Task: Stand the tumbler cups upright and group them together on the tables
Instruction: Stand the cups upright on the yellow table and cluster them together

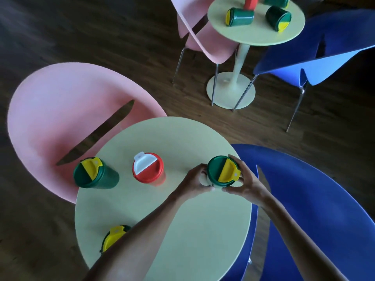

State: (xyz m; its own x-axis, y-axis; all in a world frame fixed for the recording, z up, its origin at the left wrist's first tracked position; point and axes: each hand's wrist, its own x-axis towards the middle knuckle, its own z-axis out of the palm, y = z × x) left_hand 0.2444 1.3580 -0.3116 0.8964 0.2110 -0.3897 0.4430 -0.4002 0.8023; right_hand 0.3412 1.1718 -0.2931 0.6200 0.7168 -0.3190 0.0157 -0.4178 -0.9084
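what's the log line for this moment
hands: left hand, right hand grip green tumbler | state: upright at near table | pending: lying tumbler, far table

free: near table [192, 230] middle | blocked: red tumbler [148, 171], green tumbler [91, 173], far-left

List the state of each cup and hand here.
held green cup: upright, gripped by both hands
left hand: grips it
right hand: grips it
red cup: upright
left green cup: upright
nearest green cup: partly hidden
far left green cup: on its side
far right green cup: on its side
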